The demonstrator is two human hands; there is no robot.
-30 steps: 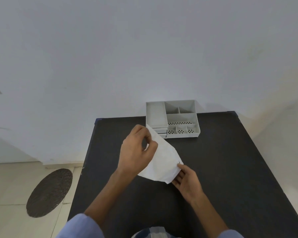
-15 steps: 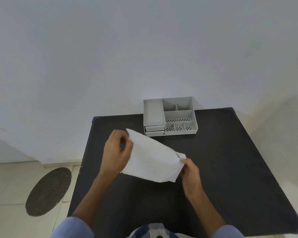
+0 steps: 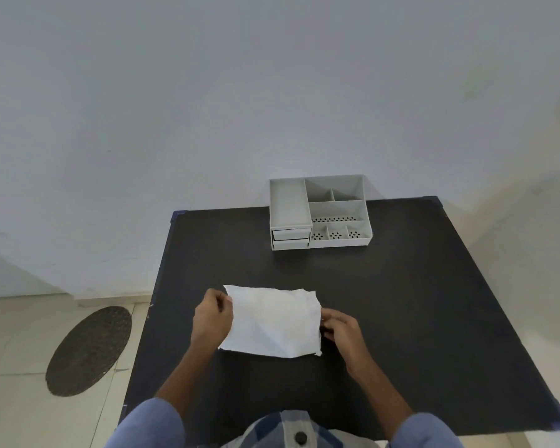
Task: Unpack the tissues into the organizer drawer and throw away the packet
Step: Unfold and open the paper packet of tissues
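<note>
A white tissue packet is held flat and level above the black table, between both hands. My left hand pinches its left edge near the top corner. My right hand pinches its right edge. The grey organizer stands at the table's far edge against the wall, well beyond the packet. Its two small drawers sit shut at its front left, under a long open tray. No loose tissues are in sight.
A pale wall rises right behind the table. A dark oval mat lies on the tiled floor to the left. The table's left edge runs close to my left forearm.
The packet has turned from a tilted, upright pose to level and wide. My left hand has dropped and moved left, my right hand has shifted right, and both have drawn back from the organizer.
</note>
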